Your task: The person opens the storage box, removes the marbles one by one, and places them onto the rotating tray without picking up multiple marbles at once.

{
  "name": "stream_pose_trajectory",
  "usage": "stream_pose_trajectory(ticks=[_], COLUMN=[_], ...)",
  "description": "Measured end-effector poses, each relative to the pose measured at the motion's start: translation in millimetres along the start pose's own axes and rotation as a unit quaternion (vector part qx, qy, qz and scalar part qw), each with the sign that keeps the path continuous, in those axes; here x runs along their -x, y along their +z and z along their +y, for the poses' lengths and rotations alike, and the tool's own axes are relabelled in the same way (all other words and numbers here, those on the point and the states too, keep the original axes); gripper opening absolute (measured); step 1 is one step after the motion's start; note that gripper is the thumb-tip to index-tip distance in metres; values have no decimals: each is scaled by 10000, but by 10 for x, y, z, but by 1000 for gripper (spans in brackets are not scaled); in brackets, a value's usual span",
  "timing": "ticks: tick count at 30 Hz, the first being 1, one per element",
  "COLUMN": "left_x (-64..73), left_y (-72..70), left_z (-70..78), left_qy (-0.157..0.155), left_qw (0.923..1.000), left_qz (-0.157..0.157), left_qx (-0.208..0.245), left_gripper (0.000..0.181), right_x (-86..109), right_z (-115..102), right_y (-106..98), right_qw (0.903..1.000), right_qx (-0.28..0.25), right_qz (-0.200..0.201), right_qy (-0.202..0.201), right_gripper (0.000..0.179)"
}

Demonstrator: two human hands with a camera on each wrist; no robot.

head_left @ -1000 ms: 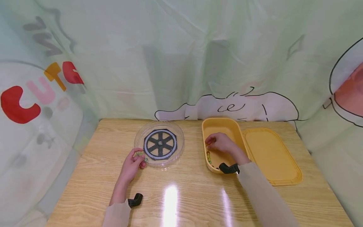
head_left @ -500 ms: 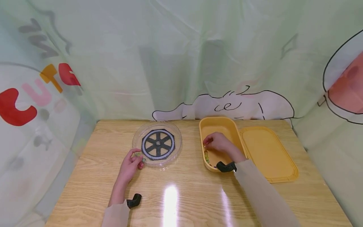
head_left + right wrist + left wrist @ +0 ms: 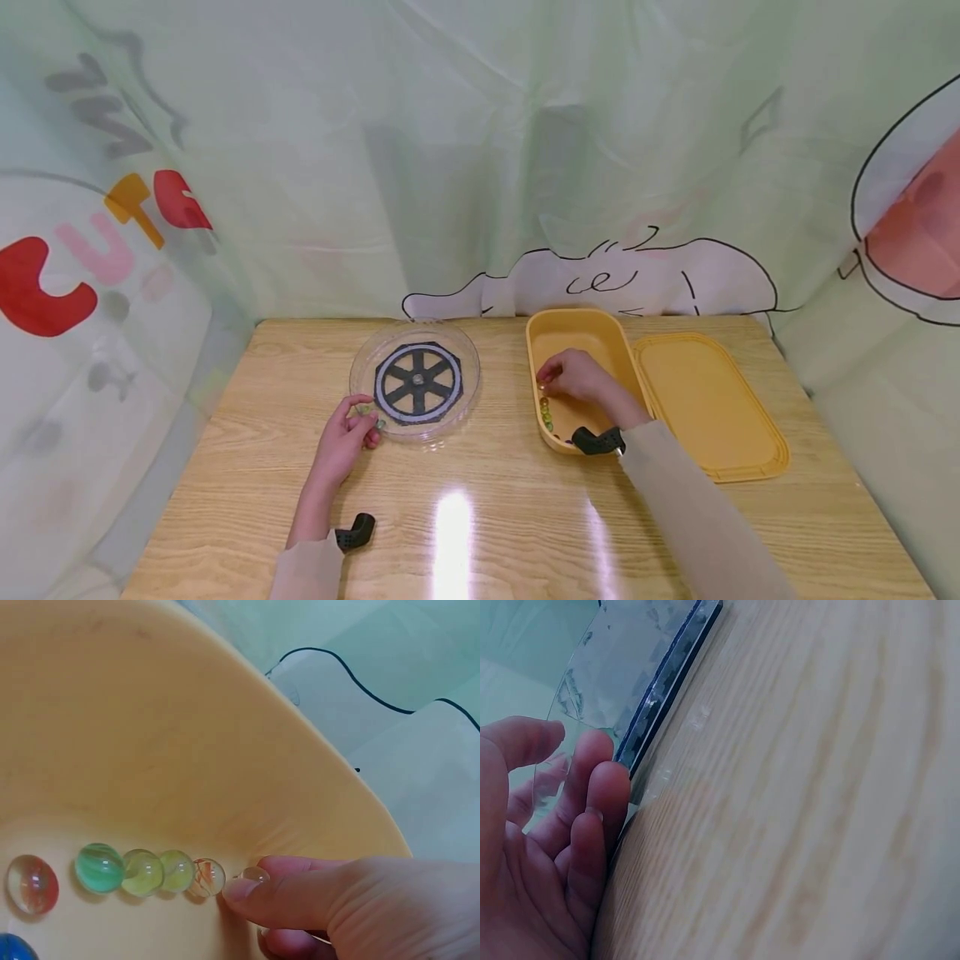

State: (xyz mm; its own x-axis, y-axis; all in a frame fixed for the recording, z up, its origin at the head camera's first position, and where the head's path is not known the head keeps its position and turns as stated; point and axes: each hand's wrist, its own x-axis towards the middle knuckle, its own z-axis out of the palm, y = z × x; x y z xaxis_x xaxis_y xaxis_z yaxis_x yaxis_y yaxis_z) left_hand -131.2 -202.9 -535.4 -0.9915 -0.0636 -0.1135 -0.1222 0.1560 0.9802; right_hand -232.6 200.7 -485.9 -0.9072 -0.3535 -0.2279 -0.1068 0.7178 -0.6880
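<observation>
A clear round dish (image 3: 467,408) with a black-and-white spoked wheel pattern in it lies on the table's left half. My left hand (image 3: 347,437) holds its near-left rim, thumb on one side and curled fingers on the other; the clear wall (image 3: 551,780) shows between them. Small greenish spots by these fingertips are too small to identify. Inside the yellow tub (image 3: 626,354), my right hand (image 3: 581,377) pinches a clear marble (image 3: 256,874) between thumb and finger. Beside it, an orange-swirled marble (image 3: 208,877), two yellow-green marbles (image 3: 177,871) and a green marble (image 3: 99,868) line up along the wall.
A red-and-clear marble (image 3: 32,885) and a blue marble (image 3: 16,948) lie further along in the tub. The yellow lid (image 3: 712,408) lies flat right of the tub. A printed curtain (image 3: 480,167) hangs behind the wooden table (image 3: 525,533).
The head view has shifted slightly. Both hands stay almost in place, the left at the dish rim, the right in the tub by the marbles.
</observation>
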Motion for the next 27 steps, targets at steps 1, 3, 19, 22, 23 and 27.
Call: stream_pose_trajectory(ticks=[1, 3, 19, 22, 23, 27], left_x=[2, 7, 8, 8, 8, 0], left_y=[2, 3, -2, 0, 2, 11], left_z=[2, -5, 5, 3, 3, 1], left_qy=[36, 91, 137, 96, 70, 14], left_qw=[10000, 10000, 9999, 9999, 9999, 9999], left_qz=[0, 17, 34, 37, 46, 96], left_qx=[-8, 4, 81, 105, 104, 70], left_gripper=[28, 27, 31, 32, 31, 29], right_x=[3, 10, -16, -19, -18, -23], right_z=[2, 6, 23, 27, 24, 13], right_y=[-1, 1, 10, 14, 12, -2], right_qw=[10000, 10000, 10000, 10000, 9999, 9999], right_qx=[-8, -22, -38, -19, -17, -26], right_qz=[1, -11, -55, -82, -99, -133], right_qy=[5, 2, 44, 31, 25, 28], right_gripper=[13, 12, 11, 11, 11, 11])
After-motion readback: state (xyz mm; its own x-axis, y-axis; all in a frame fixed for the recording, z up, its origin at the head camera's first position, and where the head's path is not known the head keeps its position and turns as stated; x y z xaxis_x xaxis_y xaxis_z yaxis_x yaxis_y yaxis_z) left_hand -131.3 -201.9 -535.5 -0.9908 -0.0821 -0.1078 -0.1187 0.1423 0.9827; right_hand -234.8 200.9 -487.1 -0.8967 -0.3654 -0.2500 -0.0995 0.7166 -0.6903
